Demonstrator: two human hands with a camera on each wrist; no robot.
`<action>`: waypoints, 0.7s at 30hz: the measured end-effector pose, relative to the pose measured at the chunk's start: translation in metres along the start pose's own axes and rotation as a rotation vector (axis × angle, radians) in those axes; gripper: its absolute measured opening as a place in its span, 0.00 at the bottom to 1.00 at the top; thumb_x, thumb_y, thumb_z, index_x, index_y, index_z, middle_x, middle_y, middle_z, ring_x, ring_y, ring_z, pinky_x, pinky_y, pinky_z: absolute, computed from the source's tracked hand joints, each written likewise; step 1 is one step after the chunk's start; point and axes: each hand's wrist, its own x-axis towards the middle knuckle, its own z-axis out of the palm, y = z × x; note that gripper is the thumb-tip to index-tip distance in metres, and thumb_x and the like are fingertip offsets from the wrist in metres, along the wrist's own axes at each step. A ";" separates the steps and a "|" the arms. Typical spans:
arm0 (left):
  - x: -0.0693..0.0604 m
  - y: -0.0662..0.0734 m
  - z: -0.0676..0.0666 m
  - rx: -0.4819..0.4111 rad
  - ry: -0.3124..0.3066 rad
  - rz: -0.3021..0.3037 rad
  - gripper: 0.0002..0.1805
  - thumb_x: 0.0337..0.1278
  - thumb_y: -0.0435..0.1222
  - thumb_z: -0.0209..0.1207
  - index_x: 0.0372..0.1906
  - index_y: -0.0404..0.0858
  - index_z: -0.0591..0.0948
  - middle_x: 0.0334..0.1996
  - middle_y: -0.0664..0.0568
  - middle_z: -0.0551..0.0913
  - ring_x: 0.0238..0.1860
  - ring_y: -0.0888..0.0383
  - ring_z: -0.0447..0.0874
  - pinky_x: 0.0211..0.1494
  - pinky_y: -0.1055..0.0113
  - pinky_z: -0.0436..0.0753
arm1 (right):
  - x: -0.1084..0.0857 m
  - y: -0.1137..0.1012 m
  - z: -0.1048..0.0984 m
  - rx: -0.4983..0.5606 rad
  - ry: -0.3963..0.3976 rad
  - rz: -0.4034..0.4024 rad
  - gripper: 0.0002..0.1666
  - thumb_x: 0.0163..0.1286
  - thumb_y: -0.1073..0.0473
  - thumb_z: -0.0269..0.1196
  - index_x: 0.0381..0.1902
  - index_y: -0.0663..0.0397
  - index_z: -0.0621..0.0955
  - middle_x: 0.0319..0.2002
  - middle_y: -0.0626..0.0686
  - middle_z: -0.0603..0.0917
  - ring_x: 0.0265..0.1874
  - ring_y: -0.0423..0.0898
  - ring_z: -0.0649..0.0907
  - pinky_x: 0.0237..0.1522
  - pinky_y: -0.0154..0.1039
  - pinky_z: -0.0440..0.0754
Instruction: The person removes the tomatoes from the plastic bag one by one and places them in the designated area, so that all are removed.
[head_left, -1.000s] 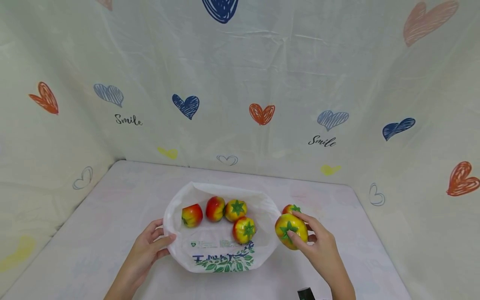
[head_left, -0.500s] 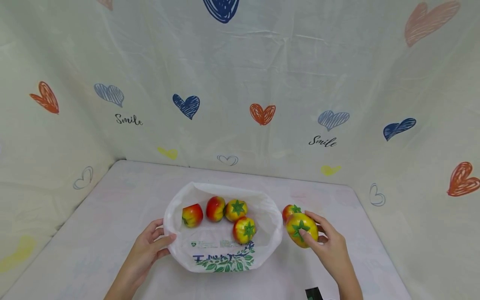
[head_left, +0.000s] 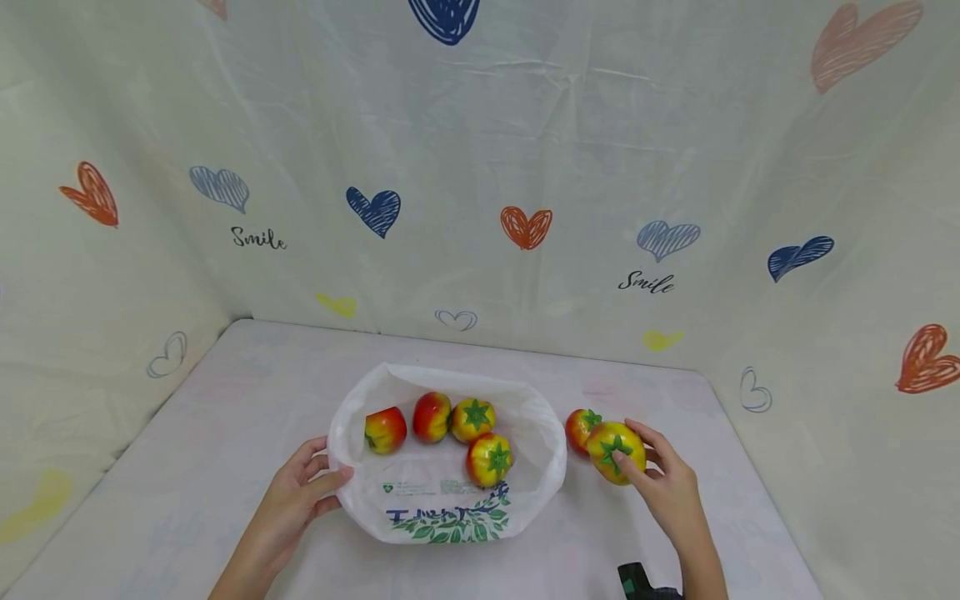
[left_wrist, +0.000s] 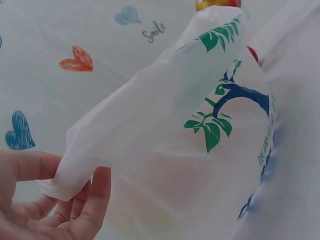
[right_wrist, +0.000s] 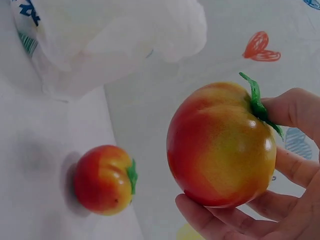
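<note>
My left hand point(head_left: 302, 486) pinches the left rim of a white plastic bag point(head_left: 450, 533) with green leaf print; the left wrist view shows thumb and fingers on the bag's edge point(left_wrist: 80, 165). Inside the open bag lie several red-yellow fruits, among them one point(head_left: 487, 460) nearest the front. My right hand point(head_left: 667, 483) grips a yellow-red fruit point(head_left: 617, 452) with a green leafy top, thumb at the leaves. In the right wrist view this fruit point(right_wrist: 220, 145) is held above the table. Another fruit point(head_left: 579, 430) rests on the table just right of the bag.
A white table point(head_left: 285, 367) stands before a pale curtain point(head_left: 465, 125) printed with hearts and "Smile". At the front right, by the right forearm, is a small black object point(head_left: 636, 579).
The right hand has moved right, away from the bag's right rim, with the gripped fruit; more of the fruit on the table shows. The left hand and bag have stayed nearly still.
</note>
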 end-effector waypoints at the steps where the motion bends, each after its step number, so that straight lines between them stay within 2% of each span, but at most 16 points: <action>1: 0.000 0.000 0.000 -0.001 -0.002 0.003 0.30 0.59 0.36 0.58 0.64 0.39 0.60 0.42 0.51 0.75 0.37 0.57 0.80 0.43 0.68 0.84 | 0.003 0.008 0.002 0.009 -0.001 0.001 0.29 0.63 0.50 0.63 0.60 0.49 0.72 0.57 0.55 0.76 0.44 0.41 0.76 0.37 0.24 0.78; 4: -0.001 -0.001 0.000 -0.003 0.000 0.001 0.30 0.59 0.36 0.58 0.64 0.39 0.60 0.42 0.52 0.75 0.37 0.57 0.80 0.42 0.68 0.84 | 0.017 0.054 0.015 0.020 0.022 -0.025 0.30 0.62 0.46 0.63 0.61 0.45 0.71 0.58 0.55 0.75 0.46 0.48 0.77 0.35 0.26 0.79; 8: -0.001 -0.002 0.000 -0.004 0.000 0.003 0.30 0.59 0.35 0.58 0.64 0.39 0.60 0.41 0.52 0.76 0.36 0.58 0.80 0.42 0.69 0.84 | 0.042 0.131 0.038 -0.038 0.075 -0.019 0.32 0.60 0.36 0.60 0.62 0.28 0.68 0.58 0.46 0.74 0.45 0.42 0.75 0.33 0.24 0.78; 10: -0.001 -0.002 0.000 -0.002 0.000 0.004 0.30 0.59 0.35 0.57 0.64 0.38 0.60 0.41 0.52 0.76 0.36 0.58 0.80 0.41 0.69 0.84 | 0.051 0.156 0.045 -0.052 0.086 0.011 0.32 0.58 0.33 0.59 0.62 0.21 0.67 0.59 0.42 0.74 0.46 0.40 0.75 0.34 0.24 0.78; 14: 0.000 -0.002 0.000 0.002 0.001 0.000 0.30 0.60 0.35 0.57 0.64 0.38 0.60 0.41 0.52 0.75 0.36 0.58 0.80 0.41 0.68 0.84 | 0.056 0.170 0.046 -0.047 0.089 0.048 0.33 0.57 0.30 0.58 0.61 0.18 0.67 0.59 0.41 0.73 0.49 0.43 0.75 0.36 0.24 0.77; 17: 0.001 -0.002 0.000 0.004 0.003 -0.004 0.30 0.60 0.35 0.57 0.65 0.38 0.59 0.42 0.51 0.75 0.37 0.58 0.80 0.42 0.68 0.84 | 0.055 0.169 0.044 -0.047 0.094 0.091 0.35 0.55 0.27 0.57 0.61 0.20 0.67 0.58 0.41 0.73 0.51 0.45 0.74 0.43 0.33 0.80; 21: 0.001 -0.002 0.000 0.001 0.006 -0.004 0.30 0.59 0.35 0.58 0.64 0.38 0.60 0.43 0.50 0.75 0.37 0.57 0.80 0.42 0.67 0.84 | 0.056 0.170 0.042 -0.029 0.088 0.148 0.38 0.54 0.26 0.57 0.62 0.25 0.68 0.58 0.45 0.73 0.52 0.49 0.73 0.47 0.48 0.80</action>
